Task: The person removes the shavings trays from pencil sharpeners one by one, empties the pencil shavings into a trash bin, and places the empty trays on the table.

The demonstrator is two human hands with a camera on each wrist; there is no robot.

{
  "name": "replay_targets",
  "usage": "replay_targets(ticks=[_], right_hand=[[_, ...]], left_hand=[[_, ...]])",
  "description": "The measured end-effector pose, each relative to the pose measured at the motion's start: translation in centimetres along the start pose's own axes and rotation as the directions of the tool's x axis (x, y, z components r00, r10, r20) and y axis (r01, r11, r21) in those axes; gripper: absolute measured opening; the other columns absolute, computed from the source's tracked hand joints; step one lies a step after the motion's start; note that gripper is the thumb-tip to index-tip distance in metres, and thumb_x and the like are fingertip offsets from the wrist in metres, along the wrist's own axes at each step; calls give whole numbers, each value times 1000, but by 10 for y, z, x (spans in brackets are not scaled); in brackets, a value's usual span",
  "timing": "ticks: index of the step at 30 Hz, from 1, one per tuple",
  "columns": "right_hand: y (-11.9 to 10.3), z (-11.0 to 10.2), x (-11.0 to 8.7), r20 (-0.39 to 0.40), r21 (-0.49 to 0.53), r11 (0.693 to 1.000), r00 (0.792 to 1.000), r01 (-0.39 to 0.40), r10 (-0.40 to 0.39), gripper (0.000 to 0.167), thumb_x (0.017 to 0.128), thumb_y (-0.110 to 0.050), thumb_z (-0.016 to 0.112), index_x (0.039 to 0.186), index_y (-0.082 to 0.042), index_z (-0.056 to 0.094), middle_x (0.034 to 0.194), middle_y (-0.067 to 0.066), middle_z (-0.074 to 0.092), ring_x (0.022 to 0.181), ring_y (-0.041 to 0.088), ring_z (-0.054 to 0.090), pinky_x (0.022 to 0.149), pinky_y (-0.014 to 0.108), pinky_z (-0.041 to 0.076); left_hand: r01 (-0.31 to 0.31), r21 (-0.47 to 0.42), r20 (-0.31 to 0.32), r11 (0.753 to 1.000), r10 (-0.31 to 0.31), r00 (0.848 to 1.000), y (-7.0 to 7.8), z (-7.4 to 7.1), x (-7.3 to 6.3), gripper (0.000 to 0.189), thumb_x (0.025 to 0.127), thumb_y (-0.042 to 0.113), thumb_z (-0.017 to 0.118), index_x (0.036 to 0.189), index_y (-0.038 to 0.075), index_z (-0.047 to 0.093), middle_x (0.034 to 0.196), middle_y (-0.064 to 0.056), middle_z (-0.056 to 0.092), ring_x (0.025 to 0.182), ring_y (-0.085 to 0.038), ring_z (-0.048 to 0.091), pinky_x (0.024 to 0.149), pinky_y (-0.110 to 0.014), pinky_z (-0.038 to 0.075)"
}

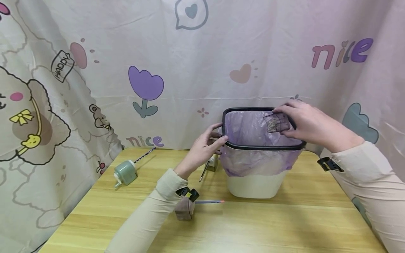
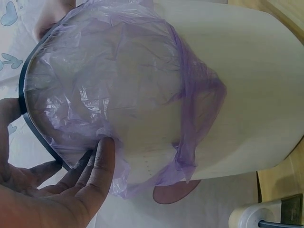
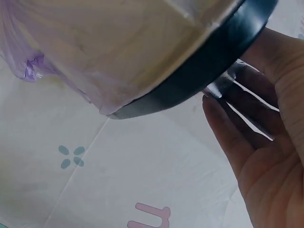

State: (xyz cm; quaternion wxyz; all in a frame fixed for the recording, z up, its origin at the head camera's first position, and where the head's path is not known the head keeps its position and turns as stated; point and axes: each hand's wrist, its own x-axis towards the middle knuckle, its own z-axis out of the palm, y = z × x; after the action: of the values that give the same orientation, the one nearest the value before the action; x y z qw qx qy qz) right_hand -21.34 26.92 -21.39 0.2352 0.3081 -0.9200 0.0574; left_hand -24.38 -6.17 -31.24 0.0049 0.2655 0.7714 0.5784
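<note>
A white trash bin (image 1: 256, 186) with a black rim and a purple plastic liner (image 1: 262, 160) folded over it stands on the table. My left hand (image 1: 204, 147) rests against the bin's left corner, thumb and spread fingers touching the rim and the liner from outside. My right hand (image 1: 305, 121) pinches a small clear shavings drawer (image 1: 276, 123) between thumb and fingers, tilted over the bin's mouth. Bits of pencil shavings show through its plastic. In the right wrist view, the bin's black rim (image 3: 190, 83) hides most of the drawer.
A green pencil sharpener (image 1: 126, 172) with a pencil in it lies at the table's left. Behind my left hand is another sharpener (image 1: 211, 163) with a dark pencil. A brownish-pink sharpener (image 1: 184, 209) with a blue pencil (image 1: 209, 202) sits near my left wrist. A patterned curtain (image 1: 177, 88) hangs behind.
</note>
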Motion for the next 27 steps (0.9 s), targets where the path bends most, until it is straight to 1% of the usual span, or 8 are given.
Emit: replay_targets(ticks=[4,7,10,14,17,23,25,27], right_hand=[[0,2,2,2,-2,1000,1000,24,-24,66,71,-6,95,131,2,68,125,25,66,111,47,67,93,70,55],[-1,2,2,7,-6,1000,1000,26,-26,64,73,-3,95,131,2,68,125,23,67,112,46,66,95,67,56],[-1,2,2,9,-18,999,999,48,-48,64,72,-1,94,130,3,68,125,24,66,112,47,66,96,67,55],[2,4,1,-13,-42,994,995,102,-103,65,70,-1,95,128,6,67,122,26,65,109,48,66,94,68,55],[2,5,2,-33,-49,990,990,134,-135,65,68,1,96,127,5,68,121,24,65,107,46,67,93,66,56],[0,5,3,-52,-54,984,984,170,-173,64,67,6,95,126,5,69,121,22,65,105,44,67,91,64,57],[-1,5,3,-56,-57,982,982,178,-181,65,66,7,95,127,4,70,121,22,64,105,43,67,91,63,58],[-1,6,2,-61,-57,981,980,187,-190,67,65,8,95,127,4,70,121,21,64,104,43,67,90,63,58]], left_hand=[[-12,8,3,1000,12,1000,0,0,-1,60,109,33,64,164,27,41,135,-17,67,114,-28,72,84,-39,68],[-14,17,4,1000,14,1000,0,1,-1,58,109,32,64,163,27,43,136,-16,67,115,-28,72,85,-40,68],[-12,23,2,1000,12,1000,1,1,-1,57,109,33,64,162,27,44,137,-16,66,117,-27,72,85,-39,68],[-12,31,2,999,12,1000,1,1,-1,57,109,34,63,163,27,44,138,-15,66,117,-27,72,85,-41,68],[-15,30,4,999,15,1000,1,1,0,57,110,35,63,163,27,44,137,-15,66,116,-26,72,85,-43,68],[-16,22,4,1000,16,1000,0,1,0,57,109,34,63,162,27,44,137,-15,66,117,-27,72,84,-39,68],[-15,20,3,1000,15,1000,0,1,-1,57,109,34,63,162,27,45,137,-16,67,117,-28,72,85,-40,68],[-14,18,3,1000,14,1000,0,1,-1,56,109,34,64,162,27,45,137,-16,67,118,-28,72,87,-43,68]])
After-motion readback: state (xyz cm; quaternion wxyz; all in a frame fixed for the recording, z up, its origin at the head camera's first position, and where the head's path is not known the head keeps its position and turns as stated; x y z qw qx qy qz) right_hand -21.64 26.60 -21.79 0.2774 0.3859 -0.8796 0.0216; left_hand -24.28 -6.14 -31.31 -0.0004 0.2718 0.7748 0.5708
